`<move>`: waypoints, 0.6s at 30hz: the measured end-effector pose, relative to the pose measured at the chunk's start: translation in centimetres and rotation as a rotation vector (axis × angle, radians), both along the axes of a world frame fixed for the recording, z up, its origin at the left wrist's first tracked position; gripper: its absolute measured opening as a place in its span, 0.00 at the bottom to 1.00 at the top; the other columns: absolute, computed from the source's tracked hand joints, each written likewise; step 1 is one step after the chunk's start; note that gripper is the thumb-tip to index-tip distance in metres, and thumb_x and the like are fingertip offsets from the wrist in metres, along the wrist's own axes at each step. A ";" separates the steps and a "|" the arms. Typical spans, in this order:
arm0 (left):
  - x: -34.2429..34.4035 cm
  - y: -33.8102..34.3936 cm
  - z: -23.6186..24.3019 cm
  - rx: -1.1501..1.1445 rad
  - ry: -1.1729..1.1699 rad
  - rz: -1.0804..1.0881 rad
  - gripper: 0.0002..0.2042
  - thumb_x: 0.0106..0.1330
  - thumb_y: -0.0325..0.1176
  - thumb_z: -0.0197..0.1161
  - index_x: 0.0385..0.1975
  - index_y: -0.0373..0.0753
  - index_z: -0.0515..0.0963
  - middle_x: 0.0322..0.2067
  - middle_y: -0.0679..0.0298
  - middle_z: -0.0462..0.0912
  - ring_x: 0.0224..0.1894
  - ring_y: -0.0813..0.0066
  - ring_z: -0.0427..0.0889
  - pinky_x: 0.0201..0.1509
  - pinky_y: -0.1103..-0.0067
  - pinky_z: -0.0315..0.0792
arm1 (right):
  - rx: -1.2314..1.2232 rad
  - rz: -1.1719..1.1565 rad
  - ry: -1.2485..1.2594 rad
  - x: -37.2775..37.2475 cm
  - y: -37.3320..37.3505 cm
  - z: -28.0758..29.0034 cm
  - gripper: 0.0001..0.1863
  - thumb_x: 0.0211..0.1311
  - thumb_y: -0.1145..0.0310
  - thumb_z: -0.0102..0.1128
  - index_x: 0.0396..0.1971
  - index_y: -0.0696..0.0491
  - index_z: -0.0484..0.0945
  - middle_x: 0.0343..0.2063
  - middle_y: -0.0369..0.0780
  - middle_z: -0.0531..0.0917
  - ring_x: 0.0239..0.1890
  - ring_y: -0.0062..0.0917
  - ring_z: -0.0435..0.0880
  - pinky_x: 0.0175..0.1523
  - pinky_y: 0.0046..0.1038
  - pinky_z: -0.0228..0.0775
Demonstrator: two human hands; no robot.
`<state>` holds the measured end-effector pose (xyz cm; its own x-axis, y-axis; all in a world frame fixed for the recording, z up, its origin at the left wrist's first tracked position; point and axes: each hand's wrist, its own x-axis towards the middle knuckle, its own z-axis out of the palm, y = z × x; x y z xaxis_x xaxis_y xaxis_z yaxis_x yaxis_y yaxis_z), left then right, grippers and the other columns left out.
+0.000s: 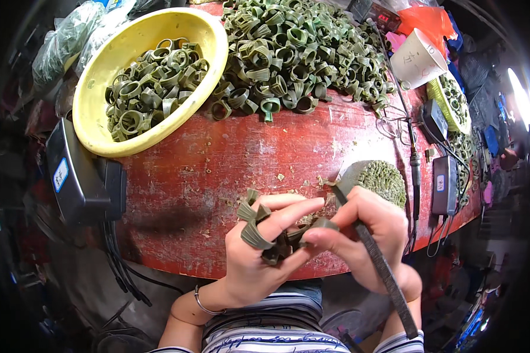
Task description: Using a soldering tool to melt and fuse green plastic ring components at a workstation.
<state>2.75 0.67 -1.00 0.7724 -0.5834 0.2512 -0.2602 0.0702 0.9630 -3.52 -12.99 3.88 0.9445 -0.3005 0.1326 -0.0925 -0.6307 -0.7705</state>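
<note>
My left hand (250,265) is curled around several dull green rings (255,235) that look like wax. A few of them sit on or between its fingers. My right hand (374,235) grips a long, flat, dark file (387,276), which slants down toward my right forearm. Its thumb and forefinger meet the left fingertips at another green ring (323,223), partly covered by the fingers. Beyond the right hand stands a round block (380,182) with a rough, greenish top. The file's upper end lies close to this block.
A yellow basin (85,117) of green rings tilts at the left, beside a black box (79,176) with cables. At the back is a large heap of rings (294,53). A white cup (418,59) and another black box (444,185) are on the right. Crumbs dot the red table (206,188).
</note>
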 end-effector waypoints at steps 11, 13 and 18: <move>0.0 0.1 -0.1 -0.063 -0.066 -0.145 0.19 0.45 0.22 0.69 0.40 0.36 0.76 0.38 0.58 0.77 0.36 0.71 0.79 0.37 0.80 0.74 | 0.187 0.024 -0.141 -2.0 0.6 -1.8 0.13 0.37 0.71 0.73 0.18 0.55 0.74 0.14 0.37 0.71 0.15 0.21 0.69 0.19 0.21 0.58; 0.0 0.1 -0.2 -0.067 0.027 -0.145 0.18 0.46 0.22 0.68 0.40 0.34 0.76 0.38 0.57 0.77 0.37 0.72 0.78 0.37 0.80 0.74 | 0.197 0.013 -0.178 -2.0 0.6 -2.1 0.12 0.38 0.71 0.72 0.21 0.56 0.76 0.15 0.38 0.72 0.16 0.21 0.70 0.19 0.21 0.60; 0.3 0.6 -0.3 -0.140 0.517 -0.205 0.19 0.48 0.19 0.66 0.42 0.30 0.74 0.39 0.57 0.77 0.39 0.75 0.76 0.39 0.82 0.73 | 0.156 -0.146 -0.169 -3.3 -0.2 -2.9 0.18 0.46 0.76 0.65 0.40 0.60 0.77 0.23 0.39 0.77 0.18 0.19 0.73 0.23 0.19 0.65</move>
